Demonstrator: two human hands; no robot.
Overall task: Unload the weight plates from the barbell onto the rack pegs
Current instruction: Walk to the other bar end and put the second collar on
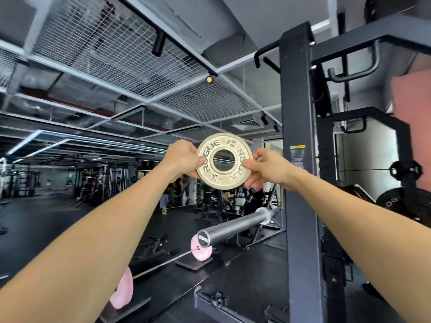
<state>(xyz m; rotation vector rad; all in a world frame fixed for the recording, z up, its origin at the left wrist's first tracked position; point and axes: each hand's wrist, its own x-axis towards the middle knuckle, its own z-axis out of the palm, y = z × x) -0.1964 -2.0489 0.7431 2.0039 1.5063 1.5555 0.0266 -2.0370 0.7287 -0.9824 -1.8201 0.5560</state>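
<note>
Foreground: both bare forearms extend forward and upward, converging at mid-frame. Lower left, a pink plate (122,291) rests on the dark floor (245,276); a second pink plate (200,250) sits behind the empty barbell sleeve (235,227), which projects toward the viewer. The black rack upright (300,173) stands just right of the hands. Centre: a small pale weight plate (224,161), marked ROGUE, is held upright and face-on above the sleeve. The left hand (183,158) pinches its left rim, the right hand (265,167) its right rim, thumbs on the near face. Background: blurred gym equipment.
</note>
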